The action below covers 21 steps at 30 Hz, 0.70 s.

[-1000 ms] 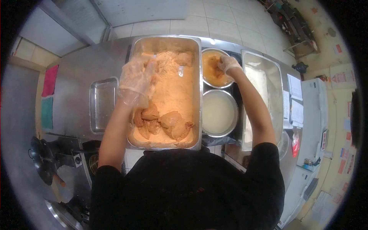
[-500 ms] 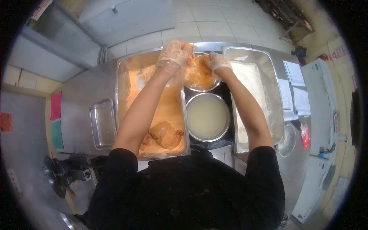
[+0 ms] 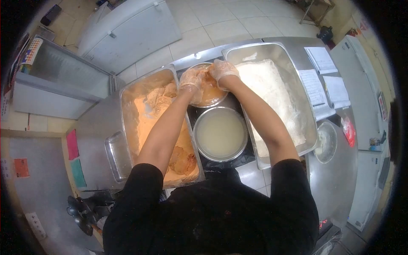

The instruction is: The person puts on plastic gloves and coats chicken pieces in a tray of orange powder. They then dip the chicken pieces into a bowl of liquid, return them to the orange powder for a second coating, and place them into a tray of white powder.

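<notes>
Both my hands wear clear plastic gloves and meet over a metal bowl of orange, wet marinade [image 3: 212,97]. My left hand [image 3: 191,80] curls at the bowl's left side, beside the tray wall. My right hand [image 3: 224,71] is closed at the far right side of the bowl. Between them is a wet, orange-coated piece of raw chicken [image 3: 208,77], gripped from both sides and partly hidden by the fingers. In the left tray [image 3: 128,106], with its orange flour, coated chicken pieces [image 3: 160,100] lie at the far end. A wetter chicken piece [image 3: 183,162] lies at the near end.
A bowl of pale cloudy liquid [image 3: 221,134] stands nearer me, between the trays. White flour [image 3: 272,102] fills the deep right tray [image 3: 313,138]. A small metal tray [image 3: 117,155] sits at left; papers [image 3: 321,57] and a clear bowl [image 3: 326,142] at right.
My left hand has come off the left tray's edge to the bowl, and my hands have drawn together around the chicken. The whole view has turned slightly.
</notes>
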Motion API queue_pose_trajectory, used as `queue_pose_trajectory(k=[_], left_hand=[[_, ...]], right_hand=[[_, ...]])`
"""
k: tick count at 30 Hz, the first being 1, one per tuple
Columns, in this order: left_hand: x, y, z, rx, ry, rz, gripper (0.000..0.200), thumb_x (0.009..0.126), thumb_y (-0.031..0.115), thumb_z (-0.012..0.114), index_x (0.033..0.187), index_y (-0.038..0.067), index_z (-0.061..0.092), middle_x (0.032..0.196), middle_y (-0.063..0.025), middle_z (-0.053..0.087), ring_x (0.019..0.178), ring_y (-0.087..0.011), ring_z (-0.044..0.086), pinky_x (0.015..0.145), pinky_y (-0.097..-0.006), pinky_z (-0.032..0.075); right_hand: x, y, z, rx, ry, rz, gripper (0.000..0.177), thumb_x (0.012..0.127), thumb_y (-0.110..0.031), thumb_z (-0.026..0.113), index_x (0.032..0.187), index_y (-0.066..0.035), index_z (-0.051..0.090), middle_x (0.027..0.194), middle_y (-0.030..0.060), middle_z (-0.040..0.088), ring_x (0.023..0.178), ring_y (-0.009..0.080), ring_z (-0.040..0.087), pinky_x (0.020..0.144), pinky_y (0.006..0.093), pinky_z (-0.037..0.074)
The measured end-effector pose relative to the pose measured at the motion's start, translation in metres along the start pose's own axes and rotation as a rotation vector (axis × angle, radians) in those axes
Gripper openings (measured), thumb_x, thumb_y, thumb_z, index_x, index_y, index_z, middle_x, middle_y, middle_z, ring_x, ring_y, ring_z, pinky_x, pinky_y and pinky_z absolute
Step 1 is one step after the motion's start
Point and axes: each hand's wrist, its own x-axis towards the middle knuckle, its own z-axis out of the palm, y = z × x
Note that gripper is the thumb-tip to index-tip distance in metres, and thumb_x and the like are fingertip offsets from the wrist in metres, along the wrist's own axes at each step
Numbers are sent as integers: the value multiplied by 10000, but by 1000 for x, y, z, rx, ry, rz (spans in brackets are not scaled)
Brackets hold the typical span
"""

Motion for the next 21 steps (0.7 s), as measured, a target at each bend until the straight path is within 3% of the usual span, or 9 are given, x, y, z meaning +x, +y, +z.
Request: queue_pose_trajectory(k=[3, 7, 9, 10, 12, 13, 15, 18, 21], left_hand=[[3, -15, 17, -34, 76, 46, 391, 1006, 382, 627, 1228, 84, 751, 1271, -218, 711, 1176, -363, 685, 1005, -458, 525], [15, -42, 42, 77, 118, 49, 401, 1008, 376, 621, 1245, 72, 727, 1317, -225, 677, 1226, -382, 651, 1030, -471, 516], [14, -49, 46, 290, 183, 253, 384, 1014, 357, 601, 1218, 55, 722, 1324, -241, 660, 1251, -398, 625, 1049, -487, 508], [13, -39, 40, 290, 183, 254, 384, 1014, 357, 601, 1218, 55, 722, 1324, -241, 660, 1251, -398, 625, 1049, -487, 508], [20, -26, 32, 303, -129, -120, 513, 1019, 364, 559, 1434, 70, 626, 1518, -214, 560, 1428, -342, 516, 1223, -452, 388], [21, -32, 37, 302, -130, -121, 513, 1019, 364, 559, 1434, 70, 626, 1518, -214, 560, 1428, -342, 516, 1223, -452, 388], [22, -49, 51, 350, 114, 44, 374, 1025, 354, 569, 1190, 64, 737, 1261, -241, 687, 1213, -414, 643, 1041, -500, 516], [31, -68, 71, 271, 237, 38, 352, 1013, 338, 592, 1156, 58, 751, 1236, -231, 706, 1183, -409, 664, 1014, -506, 533], [20, -36, 47, 353, 51, -41, 321, 989, 310, 621, 1122, 58, 769, 1191, -221, 730, 1154, -395, 689, 1005, -500, 546]], right_hand=[[7, 6, 5, -12, -32, 10, 358, 998, -274, 581, 1234, -35, 702, 1230, 240, 720, 1186, 409, 680, 1016, 480, 533], [4, 7, 0, -113, -46, -71, 276, 963, -157, 646, 1200, -42, 728, 1330, 214, 676, 1241, 381, 662, 1035, 452, 543], [3, 4, -3, -105, -75, -44, 275, 945, -109, 670, 1204, -43, 735, 1362, 201, 659, 1262, 373, 654, 1047, 441, 545], [12, 9, 6, -130, -79, -74, 303, 927, -82, 689, 1224, -39, 732, 1376, 192, 650, 1275, 369, 649, 1057, 431, 545], [23, 16, 17, -156, -84, -104, 335, 909, -55, 708, 1243, -34, 730, 1390, 182, 642, 1288, 365, 644, 1066, 422, 546], [24, 17, 19, -161, -76, -134, 333, 952, -125, 647, 1269, -46, 714, 1362, 201, 668, 1280, 368, 651, 1060, 446, 540], [26, 20, 22, -165, -69, -164, 348, 996, -195, 586, 1295, -58, 698, 1333, 220, 695, 1272, 371, 659, 1055, 469, 535], [22, 14, 16, -154, -71, -153, 353, 893, -31, 720, 1246, -29, 732, 1395, 179, 647, 1286, 364, 649, 1072, 416, 546], [9, 2, 0, -103, -93, -90, 299, 933, -80, 683, 1223, -37, 740, 1350, 195, 680, 1275, 351, 657, 1052, 425, 547]])
